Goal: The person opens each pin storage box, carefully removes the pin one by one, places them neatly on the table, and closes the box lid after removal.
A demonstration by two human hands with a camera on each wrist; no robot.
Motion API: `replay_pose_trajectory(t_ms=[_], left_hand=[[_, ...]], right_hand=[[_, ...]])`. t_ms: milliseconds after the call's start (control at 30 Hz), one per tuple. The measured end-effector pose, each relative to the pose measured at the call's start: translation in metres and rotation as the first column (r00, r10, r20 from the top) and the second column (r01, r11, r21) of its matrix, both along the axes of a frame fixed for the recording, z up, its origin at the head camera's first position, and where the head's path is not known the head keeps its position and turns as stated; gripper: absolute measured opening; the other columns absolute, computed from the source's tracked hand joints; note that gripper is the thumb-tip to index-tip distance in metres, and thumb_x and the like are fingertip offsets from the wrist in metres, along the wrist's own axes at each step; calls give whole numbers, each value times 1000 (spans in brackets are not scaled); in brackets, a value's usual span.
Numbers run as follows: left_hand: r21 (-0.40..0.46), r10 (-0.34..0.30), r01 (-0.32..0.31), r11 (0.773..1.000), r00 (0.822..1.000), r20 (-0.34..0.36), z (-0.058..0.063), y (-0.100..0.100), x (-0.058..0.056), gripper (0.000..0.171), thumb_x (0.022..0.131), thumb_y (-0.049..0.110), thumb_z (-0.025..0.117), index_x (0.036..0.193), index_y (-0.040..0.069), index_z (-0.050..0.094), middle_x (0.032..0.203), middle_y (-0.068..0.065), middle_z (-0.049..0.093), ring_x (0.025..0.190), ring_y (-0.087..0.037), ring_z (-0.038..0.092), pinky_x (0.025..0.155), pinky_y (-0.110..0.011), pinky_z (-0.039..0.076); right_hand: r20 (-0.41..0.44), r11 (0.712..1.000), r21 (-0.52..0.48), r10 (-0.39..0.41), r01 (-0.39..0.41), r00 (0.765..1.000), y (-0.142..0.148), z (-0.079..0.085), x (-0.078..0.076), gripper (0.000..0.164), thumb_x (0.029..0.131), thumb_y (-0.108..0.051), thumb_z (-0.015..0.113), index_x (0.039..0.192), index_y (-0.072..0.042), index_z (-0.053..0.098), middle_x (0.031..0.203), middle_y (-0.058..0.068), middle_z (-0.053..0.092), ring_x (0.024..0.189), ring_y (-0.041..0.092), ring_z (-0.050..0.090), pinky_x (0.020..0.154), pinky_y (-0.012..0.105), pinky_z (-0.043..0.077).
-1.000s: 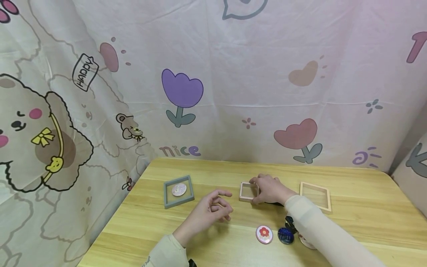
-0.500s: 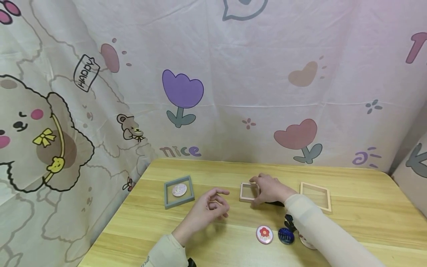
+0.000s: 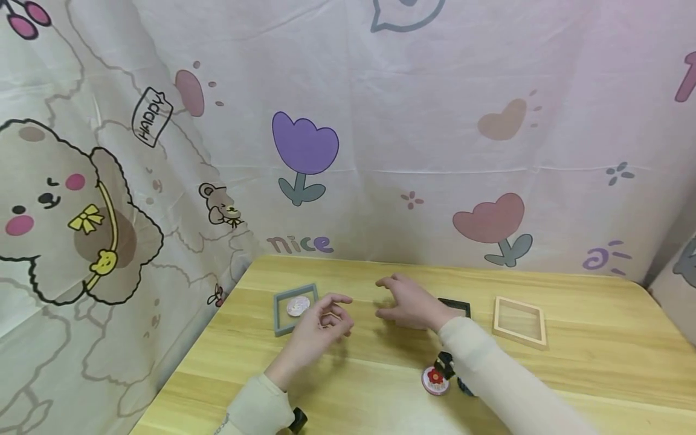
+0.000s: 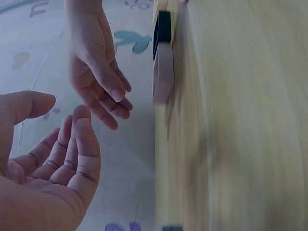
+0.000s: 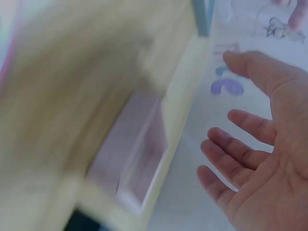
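Observation:
My right hand, with fingers spread and holding nothing, is raised above the small pink frame, hiding most of it in the head view. In the right wrist view, that pink frame lies on the table, apart from the fingers. My left hand hovers with loosely bent fingers, nothing in its grasp. It overlaps the corner of the grey square frame, inside which lies a pale round badge. Beside the pink frame is a black frame, partly behind my right wrist.
A light wooden frame lies to the right on the wooden table. Nearer me are a round red-flower badge and a dark blue badge, partly covered by my right sleeve. A printed cloth hangs behind the table.
My right hand has left the pink frame it was touching and shifted left. My left hand has moved left toward the grey frame. The head view has turned slightly left.

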State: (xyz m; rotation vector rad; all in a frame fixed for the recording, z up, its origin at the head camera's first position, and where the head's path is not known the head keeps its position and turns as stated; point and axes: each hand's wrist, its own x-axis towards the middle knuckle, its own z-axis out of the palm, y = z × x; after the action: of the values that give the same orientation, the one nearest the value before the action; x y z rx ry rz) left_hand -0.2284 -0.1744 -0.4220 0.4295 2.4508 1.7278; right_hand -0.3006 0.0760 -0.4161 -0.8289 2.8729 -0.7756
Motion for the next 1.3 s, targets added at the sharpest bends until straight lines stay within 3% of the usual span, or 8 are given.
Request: replay_pose_trajectory(t_ms=[267, 467, 600, 700, 800, 1000, 1133, 1300], left_hand=[[-71, 117, -122, 990, 990, -78, 2, -31, -7, 40, 102, 15, 73, 140, 10, 61, 114, -14, 69, 97, -24, 72, 77, -29, 64], [-163, 278, -290, 943, 956, -92, -3, -59, -11, 43, 98, 11, 77, 138, 8, 63, 116, -15, 68, 97, -15, 66, 75, -22, 59], [-238, 323, -333, 912, 943, -81, -7, -79, -13, 50, 98, 13, 76, 144, 2, 57, 119, -18, 65, 96, -17, 63, 71, -21, 56], [-306, 348, -351, 885, 935, -64, -8, -92, -15, 57, 100, 17, 74, 149, 0, 52, 124, -20, 62, 98, -20, 62, 72, -25, 55], [-406, 369, -361, 839, 927, -63, -11, -103, -18, 64, 102, 21, 72, 155, -3, 43, 131, -26, 58, 109, -31, 64, 85, -37, 60], [-599, 361, -340, 725, 928, -89, -14, -115, -28, 83, 105, 36, 66, 160, -13, 29, 151, -42, 46, 138, -58, 51, 114, -71, 48], [-652, 359, -300, 697, 932, -45, -17, -120, -31, 90, 106, 45, 63, 159, -17, 27, 157, -45, 39, 145, -62, 41, 121, -73, 40], [-666, 348, -273, 695, 937, -21, -18, -124, -31, 90, 106, 50, 62, 154, -20, 35, 155, -46, 43, 144, -62, 44, 118, -71, 44]], right_hand=[[103, 988, -123, 111, -98, 988, -49, -9, 0, 62, 97, -25, 79, 145, 8, 58, 136, 26, 68, 124, 39, 68, 109, 53, 59], [158, 983, -137, 141, -120, 977, -79, -16, 0, 61, 96, -25, 78, 142, 10, 60, 127, 27, 73, 117, 37, 71, 106, 51, 61], [176, 987, -111, 131, -113, 976, -95, -22, 0, 61, 95, -26, 79, 140, 10, 61, 121, 23, 76, 108, 30, 73, 103, 45, 63], [218, 988, -124, 118, -92, 969, -107, -27, 0, 48, 95, -26, 79, 126, 9, 69, 95, 13, 75, 81, 18, 65, 80, 34, 62], [266, 986, -150, 116, -77, 957, -117, -31, 1, 29, 94, -25, 79, 101, 2, 71, 71, 1, 59, 62, 11, 47, 58, 24, 46], [273, 979, -195, 116, -63, 955, -131, -35, 8, 26, 94, -21, 79, 80, -9, 60, 62, -7, 43, 54, 8, 37, 50, 21, 33], [267, 977, -196, 131, -79, 955, -138, -35, 14, 31, 94, -20, 79, 75, -12, 55, 59, -8, 41, 51, 7, 34, 48, 21, 31], [258, 976, -187, 162, -116, 952, -147, -38, 22, 32, 94, -21, 79, 74, -13, 56, 59, -8, 41, 51, 7, 34, 48, 20, 30]])
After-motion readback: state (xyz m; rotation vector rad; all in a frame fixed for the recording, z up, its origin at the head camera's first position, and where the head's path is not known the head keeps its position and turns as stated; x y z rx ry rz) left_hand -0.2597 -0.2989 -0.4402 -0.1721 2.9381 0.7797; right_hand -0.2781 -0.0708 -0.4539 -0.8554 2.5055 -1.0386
